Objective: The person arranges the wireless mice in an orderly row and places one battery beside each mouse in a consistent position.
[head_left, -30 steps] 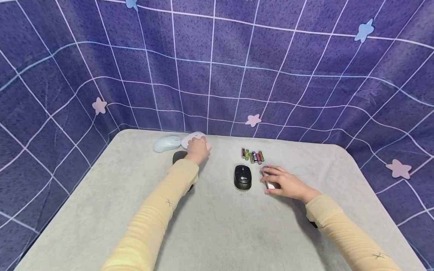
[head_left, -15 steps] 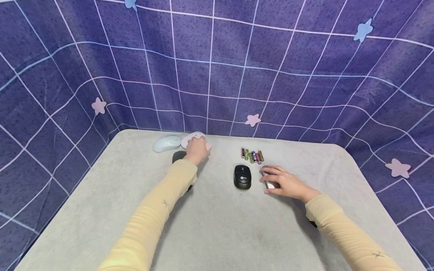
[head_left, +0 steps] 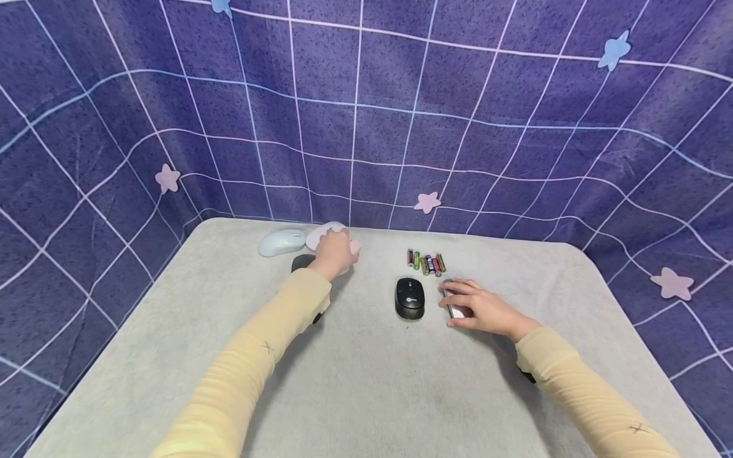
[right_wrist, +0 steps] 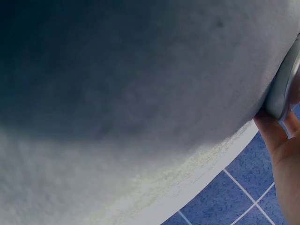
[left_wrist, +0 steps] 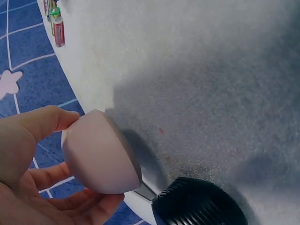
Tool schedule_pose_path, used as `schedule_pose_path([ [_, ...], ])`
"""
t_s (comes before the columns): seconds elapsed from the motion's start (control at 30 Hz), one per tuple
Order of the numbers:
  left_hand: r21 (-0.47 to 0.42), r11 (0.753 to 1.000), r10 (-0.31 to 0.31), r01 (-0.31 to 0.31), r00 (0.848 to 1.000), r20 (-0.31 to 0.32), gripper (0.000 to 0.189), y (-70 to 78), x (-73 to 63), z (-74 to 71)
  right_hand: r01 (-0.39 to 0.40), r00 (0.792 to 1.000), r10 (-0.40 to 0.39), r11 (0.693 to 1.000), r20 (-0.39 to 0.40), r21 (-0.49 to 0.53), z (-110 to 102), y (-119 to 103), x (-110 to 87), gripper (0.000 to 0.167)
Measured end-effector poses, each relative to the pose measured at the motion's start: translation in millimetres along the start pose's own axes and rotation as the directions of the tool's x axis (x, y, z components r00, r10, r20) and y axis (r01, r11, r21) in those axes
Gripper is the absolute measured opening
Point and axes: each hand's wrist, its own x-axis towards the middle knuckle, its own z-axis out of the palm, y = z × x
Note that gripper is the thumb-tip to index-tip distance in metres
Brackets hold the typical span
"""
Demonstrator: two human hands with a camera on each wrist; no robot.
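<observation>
My left hand [head_left: 335, 254] grips a pink computer mouse [left_wrist: 99, 157] at the back left, thumb on one side and fingers on the other. In the head view the hand covers most of it. A paler pink mouse [head_left: 319, 235] lies just behind that hand. My right hand [head_left: 481, 310] holds a silver-white mouse [head_left: 459, 312] low on the table, its thumb against the near end and its fingers over the far part. The right wrist view shows only the grey side of that mouse [right_wrist: 280, 91], at the right edge.
A black mouse [head_left: 410, 298] stands between the hands, with several batteries [head_left: 426, 262] in a loose row behind it. A light blue mouse [head_left: 280, 243] lies at the back left. Another black mouse [head_left: 301, 262], with a ribbed side, is partly hidden by my left arm. A patterned curtain [head_left: 366, 114] hangs behind the table.
My left hand has shifted slightly right with the pink mouse, while its forearm has swung left. My right hand has stayed in place on its mouse.
</observation>
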Motion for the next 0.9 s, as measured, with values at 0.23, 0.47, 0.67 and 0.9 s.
schedule_pose_path([
  [0.23,-0.006,1.0,-0.001,0.001,1.0,0.006,0.067,7.2,-4.7,-3.6,0.014,1.0,-0.015,1.0,-0.015,-0.01,1.4,2.4,-0.7,0.039],
  [0.47,-0.02,1.0,-0.005,0.005,0.999,0.04,0.061,16.4,-13.7,-10.0,0.017,1.0,-0.017,1.0,-0.012,-0.009,1.5,2.8,-1.0,0.041],
  [0.67,-0.033,0.999,0.009,-0.008,0.999,0.037,0.054,22.7,-20.9,-16.6,0.019,1.0,-0.019,1.0,-0.021,0.001,-0.1,1.6,-1.2,0.04],
  [0.9,-0.009,0.999,0.054,-0.054,0.999,0.002,0.062,25.6,-26.4,-18.1,0.006,1.0,-0.006,1.0,-0.009,-0.001,-0.5,0.2,-0.6,0.039],
])
